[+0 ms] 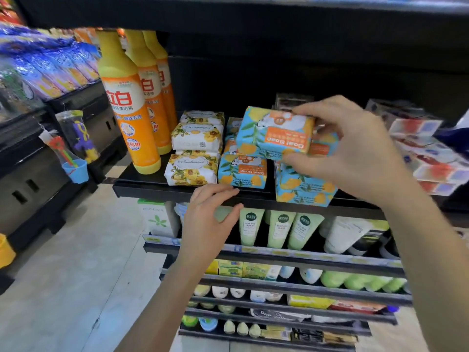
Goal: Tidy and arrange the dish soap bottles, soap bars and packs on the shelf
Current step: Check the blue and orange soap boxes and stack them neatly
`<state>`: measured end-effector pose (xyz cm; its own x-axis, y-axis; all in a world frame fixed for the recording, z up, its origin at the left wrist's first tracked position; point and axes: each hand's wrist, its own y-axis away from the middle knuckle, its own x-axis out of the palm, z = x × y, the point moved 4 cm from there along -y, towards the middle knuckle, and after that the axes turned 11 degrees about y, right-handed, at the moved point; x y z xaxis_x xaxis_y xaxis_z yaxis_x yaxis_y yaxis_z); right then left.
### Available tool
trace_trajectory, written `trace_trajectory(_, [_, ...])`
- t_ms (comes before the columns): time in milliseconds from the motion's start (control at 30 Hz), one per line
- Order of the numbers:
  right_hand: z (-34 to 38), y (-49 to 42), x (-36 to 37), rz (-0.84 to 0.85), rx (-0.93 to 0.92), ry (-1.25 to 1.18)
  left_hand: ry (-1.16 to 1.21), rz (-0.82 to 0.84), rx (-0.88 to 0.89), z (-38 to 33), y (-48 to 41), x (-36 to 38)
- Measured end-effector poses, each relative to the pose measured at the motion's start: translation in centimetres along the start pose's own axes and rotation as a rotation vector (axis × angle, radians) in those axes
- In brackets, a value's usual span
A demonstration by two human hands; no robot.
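Soap pack (275,133) is pinched between thumb and fingers of my right hand (355,153) just above the other blue packs (242,171) on the shelf (152,190), I think for stacking it straight, while my left hand (210,214) hangs open, empty, below

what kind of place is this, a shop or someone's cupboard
Most likely a shop or supermarket aisle: tiered black shelves with price strips on their edges, several identical orange dish soap bottles and wrapped soap bars, and rows of green tubes below.
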<state>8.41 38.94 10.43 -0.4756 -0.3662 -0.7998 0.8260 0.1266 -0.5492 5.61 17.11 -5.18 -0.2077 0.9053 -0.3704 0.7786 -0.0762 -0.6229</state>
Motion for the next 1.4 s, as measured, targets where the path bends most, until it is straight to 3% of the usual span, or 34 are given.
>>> trace_trajectory(100, [0.0,4.5,0.8,-0.008,-0.006,-0.113,0.308,-0.006,-0.225,-1.9,0.5,-1.5])
trace_trajectory(267, [0.3,9.1,3.5,0.056,0.012,-0.242,1.083,0.09,-0.692,-4.5,2.0,-1.3])
trace_trajectory(500, [0.7,11.7,5.7,0.072,0.156,-0.577,1.044,0.123,-0.717,-5.2,3.6,-1.1])
trace_trajectory(700, [1.2,12.8,7.5,0.047,0.488,-0.934,1.098,0.093,-0.723,-4.9,4.3,-1.3])
trace_trajectory(867, [1.5,13.1,8.5,0.026,0.619,-1.079,1.054,0.105,-0.707,-5.1,4.7,-1.3])
trace_trajectory(1133, [1.0,14.0,8.9,-0.004,0.63,-1.151,1.048,0.137,-0.722,-5.0,5.7,-0.8])
trace_trajectory(1400, [0.4,14.6,8.8,-0.074,0.505,-1.102,1.042,0.199,-0.782,-5.3,5.4,-0.9])
